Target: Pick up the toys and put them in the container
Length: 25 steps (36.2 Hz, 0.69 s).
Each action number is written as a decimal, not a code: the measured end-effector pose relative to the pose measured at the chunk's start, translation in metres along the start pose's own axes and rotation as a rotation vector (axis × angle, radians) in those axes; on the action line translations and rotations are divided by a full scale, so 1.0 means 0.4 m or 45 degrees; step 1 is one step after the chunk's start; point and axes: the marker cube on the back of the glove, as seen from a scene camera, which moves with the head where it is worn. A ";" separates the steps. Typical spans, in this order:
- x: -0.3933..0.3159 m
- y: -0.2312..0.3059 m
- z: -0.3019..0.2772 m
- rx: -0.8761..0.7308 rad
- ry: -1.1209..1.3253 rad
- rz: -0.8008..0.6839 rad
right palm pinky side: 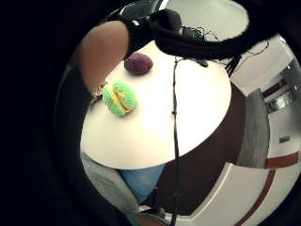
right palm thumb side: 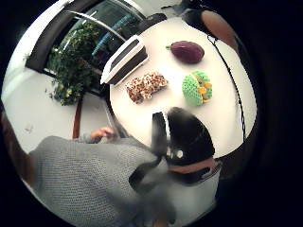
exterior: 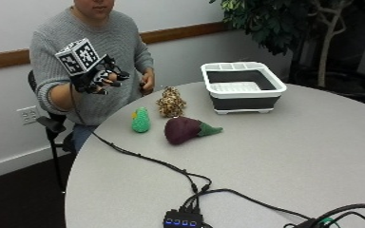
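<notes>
There are three toys on one round table [exterior: 334, 156], a green one [exterior: 140, 120], a purple one [exterior: 184, 129] and a spotted brown one [exterior: 170, 101], plus one container [exterior: 243, 87], one plant [exterior: 277, 21], one person.

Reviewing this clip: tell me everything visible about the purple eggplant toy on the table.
The eggplant toy is a plump, dark purple piece that looks crocheted or knitted, with a green stem end pointing toward the container side. It lies on its side on the round white table, in front of the spotted brown toy and beside the green toy, apparently apart from both. Nothing holds it; the gloved right hand is raised off to the side, well away.
</notes>
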 end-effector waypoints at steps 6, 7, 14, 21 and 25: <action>-0.002 -0.003 0.002 -0.018 0.020 0.007; -0.001 -0.004 0.002 -0.019 0.021 0.012; 0.009 -0.011 0.013 -0.050 0.008 0.035; -0.005 -0.077 0.049 -0.133 0.042 0.025; -0.015 -0.152 0.065 -0.181 0.094 0.007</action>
